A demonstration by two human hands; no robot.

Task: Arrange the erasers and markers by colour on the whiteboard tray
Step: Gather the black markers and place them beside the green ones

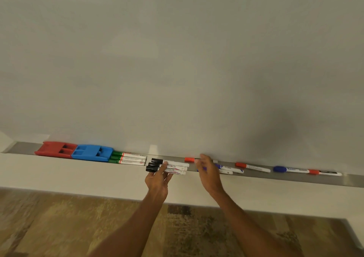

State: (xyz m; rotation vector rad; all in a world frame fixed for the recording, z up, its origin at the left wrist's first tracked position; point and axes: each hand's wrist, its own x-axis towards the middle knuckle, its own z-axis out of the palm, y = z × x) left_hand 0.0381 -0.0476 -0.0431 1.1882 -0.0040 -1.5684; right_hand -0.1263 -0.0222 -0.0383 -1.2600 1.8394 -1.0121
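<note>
Black-capped markers (pixel 173 167), labels illegibly blurred

White barrels on the black-capped markers (pixel 173 167) under the left fingers (pixel 162 170). Past those you get green-capped markers (pixel 129 158), a blue eraser (pixel 91 153), a red eraser (pixel 56 151). Red-capped marker (pixel 190 159) at the right fingertips (pixel 202 156); carpet (pixel 78 227) is mottled brown.

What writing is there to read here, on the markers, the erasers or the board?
Nothing reads clearly.
green markers: label print, too small and blurred.
black markers: label print, blurred.
red marker and blue marker to the right: print too small.
red eraser, blue eraser, whiteboard: no writing visible.
</note>
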